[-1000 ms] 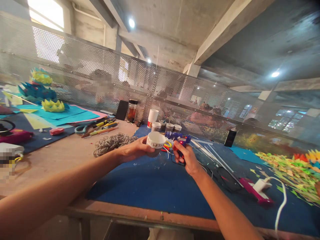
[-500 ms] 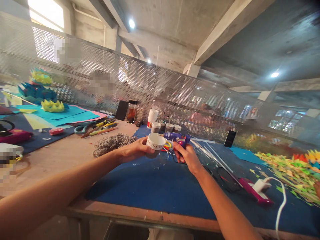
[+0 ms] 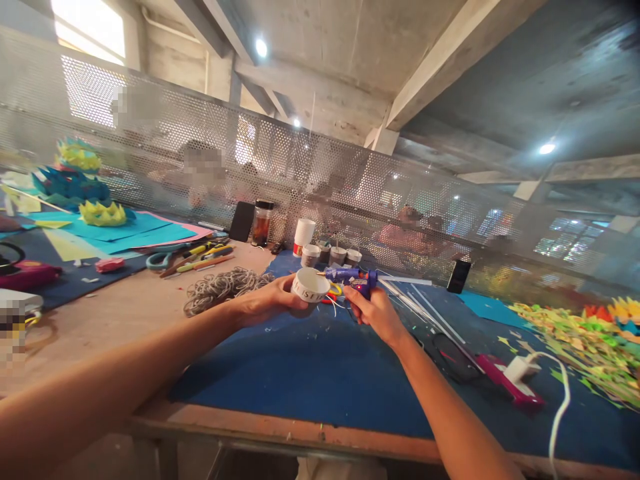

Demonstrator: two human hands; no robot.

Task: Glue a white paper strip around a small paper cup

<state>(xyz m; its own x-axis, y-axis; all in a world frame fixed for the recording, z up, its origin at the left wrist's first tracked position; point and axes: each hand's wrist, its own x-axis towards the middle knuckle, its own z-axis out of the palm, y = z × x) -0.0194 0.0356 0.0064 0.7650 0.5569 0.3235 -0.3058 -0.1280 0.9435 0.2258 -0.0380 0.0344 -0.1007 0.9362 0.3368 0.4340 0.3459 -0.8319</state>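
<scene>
White round paper cup [image 3: 310, 294] with black lettering, gripped in the curled fingers of the left hand [image 3: 274, 297], hangs over the dark-blue mat [image 3: 300, 377]; the right hand [image 3: 376, 313] wraps one blue-purple glue gun [image 3: 345, 275], tip by the cup's rim. Beyond stand four small grey-and-white cups [image 3: 338, 257], one white cup stack [image 3: 305, 233], one black-lidded clear jar [image 3: 263, 213] of amber liquid [image 3: 260, 235].

Single head cam, wide, facing forward across worktop [image 3: 115, 307] from its near side.
Left hand [image 3: 273, 298], right hand [image 3: 373, 310] near, mid-frame; mesh partition [image 3: 350, 193] far, ceiling [image 3: 320, 40] up top.
</scene>
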